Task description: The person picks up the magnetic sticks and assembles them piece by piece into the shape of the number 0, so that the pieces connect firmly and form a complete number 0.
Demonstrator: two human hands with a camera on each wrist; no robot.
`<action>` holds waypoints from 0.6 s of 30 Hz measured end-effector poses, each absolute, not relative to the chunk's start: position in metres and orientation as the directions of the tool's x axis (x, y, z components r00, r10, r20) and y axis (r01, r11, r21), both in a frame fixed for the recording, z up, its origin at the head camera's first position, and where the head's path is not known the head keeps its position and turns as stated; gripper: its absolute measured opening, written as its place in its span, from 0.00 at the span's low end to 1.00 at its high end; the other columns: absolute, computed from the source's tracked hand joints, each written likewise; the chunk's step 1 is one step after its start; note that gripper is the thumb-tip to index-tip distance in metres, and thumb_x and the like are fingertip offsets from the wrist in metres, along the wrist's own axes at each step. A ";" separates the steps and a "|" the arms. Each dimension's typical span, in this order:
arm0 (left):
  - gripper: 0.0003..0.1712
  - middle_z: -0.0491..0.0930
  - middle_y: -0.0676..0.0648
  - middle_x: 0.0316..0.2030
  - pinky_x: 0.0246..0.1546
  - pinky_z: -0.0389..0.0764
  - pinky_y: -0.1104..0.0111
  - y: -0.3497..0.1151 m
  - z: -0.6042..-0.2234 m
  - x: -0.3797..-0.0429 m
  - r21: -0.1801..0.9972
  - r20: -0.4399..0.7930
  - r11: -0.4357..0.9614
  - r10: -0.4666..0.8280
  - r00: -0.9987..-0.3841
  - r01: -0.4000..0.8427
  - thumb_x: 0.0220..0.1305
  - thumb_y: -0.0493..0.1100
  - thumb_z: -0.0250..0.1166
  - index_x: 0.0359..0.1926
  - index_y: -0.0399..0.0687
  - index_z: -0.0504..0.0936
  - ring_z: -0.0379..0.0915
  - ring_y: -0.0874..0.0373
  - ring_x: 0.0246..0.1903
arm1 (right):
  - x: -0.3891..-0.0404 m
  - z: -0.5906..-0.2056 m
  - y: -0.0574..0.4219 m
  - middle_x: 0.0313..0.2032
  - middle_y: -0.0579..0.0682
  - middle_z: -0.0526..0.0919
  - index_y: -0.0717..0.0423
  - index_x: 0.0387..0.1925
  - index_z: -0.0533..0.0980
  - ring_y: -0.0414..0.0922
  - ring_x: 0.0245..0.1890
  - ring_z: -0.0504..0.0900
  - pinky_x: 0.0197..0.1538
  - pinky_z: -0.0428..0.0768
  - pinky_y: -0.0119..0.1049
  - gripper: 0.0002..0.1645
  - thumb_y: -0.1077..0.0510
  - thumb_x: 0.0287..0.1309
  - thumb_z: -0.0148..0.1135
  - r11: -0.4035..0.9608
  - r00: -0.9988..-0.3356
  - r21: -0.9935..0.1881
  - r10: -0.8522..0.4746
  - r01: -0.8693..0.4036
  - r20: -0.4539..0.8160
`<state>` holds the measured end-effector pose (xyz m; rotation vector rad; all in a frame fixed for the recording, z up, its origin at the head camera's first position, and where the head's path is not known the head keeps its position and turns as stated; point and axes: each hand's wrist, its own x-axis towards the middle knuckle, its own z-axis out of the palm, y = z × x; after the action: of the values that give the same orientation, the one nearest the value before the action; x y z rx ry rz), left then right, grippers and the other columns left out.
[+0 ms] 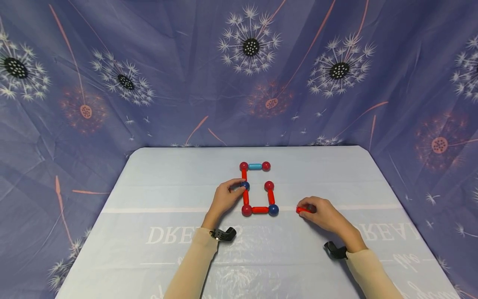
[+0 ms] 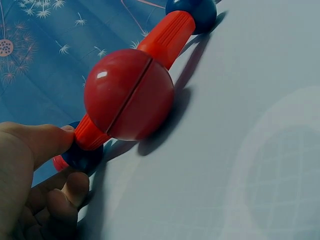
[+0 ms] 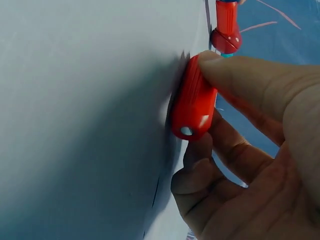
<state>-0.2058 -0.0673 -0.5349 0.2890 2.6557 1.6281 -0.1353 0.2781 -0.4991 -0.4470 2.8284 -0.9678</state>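
A figure of balls and rods lies on the table. My left hand [image 1: 225, 197] pinches the blue ball [image 1: 245, 185] on its left side; the left wrist view shows thumb and fingers around that ball [image 2: 83, 156]. Red rods run from it up to a red ball [image 1: 244, 166] and down to another red ball [image 1: 246, 210]. Right of the figure, my right hand [image 1: 320, 212] holds a loose red magnetic rod [image 1: 303, 210] between thumb and fingers. A silvery tip shows at the end of this rod [image 3: 192, 107] in the right wrist view.
At the top, a light blue rod [image 1: 255, 166] leads to a red ball [image 1: 266, 166]. The bottom red rod [image 1: 260, 210] joins a blue ball [image 1: 274, 210], from which another rod rises to a red ball [image 1: 269, 185]. A dandelion-print cloth [image 1: 179, 83] hangs behind the white-covered table [image 1: 149, 174].
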 end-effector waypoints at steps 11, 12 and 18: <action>0.17 0.87 0.47 0.52 0.23 0.66 0.73 -0.067 -0.537 -0.206 0.883 0.086 0.444 0.158 -0.984 0.149 0.67 0.47 0.70 0.57 0.55 0.87 0.66 0.63 0.20 | -0.147 -0.508 0.272 0.36 0.41 0.84 0.48 0.46 0.84 0.37 0.33 0.77 0.38 0.78 0.31 0.10 0.58 0.64 0.71 0.685 -0.940 -0.672 -0.338 -0.283 0.052; 0.18 0.87 0.47 0.52 0.23 0.66 0.73 -0.067 -0.537 -0.206 0.883 0.086 0.444 0.158 -0.984 0.148 0.67 0.47 0.70 0.57 0.55 0.87 0.66 0.63 0.20 | -0.149 -0.509 0.271 0.36 0.41 0.84 0.48 0.46 0.84 0.37 0.32 0.77 0.38 0.78 0.31 0.10 0.57 0.64 0.71 0.684 -0.941 -0.673 -0.334 -0.280 0.053; 0.18 0.87 0.46 0.53 0.23 0.67 0.73 -0.067 -0.537 -0.206 0.883 0.087 0.444 0.156 -0.984 0.149 0.67 0.46 0.70 0.57 0.55 0.87 0.66 0.63 0.21 | -0.158 -0.509 0.263 0.37 0.44 0.84 0.50 0.50 0.83 0.41 0.33 0.78 0.35 0.78 0.32 0.12 0.57 0.65 0.70 0.671 -0.946 -0.694 -0.321 -0.260 0.044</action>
<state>-0.2057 -0.0669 -0.5366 0.2816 2.6637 1.6283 -0.1578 0.2634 -0.5091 -0.4873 2.7966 -1.1414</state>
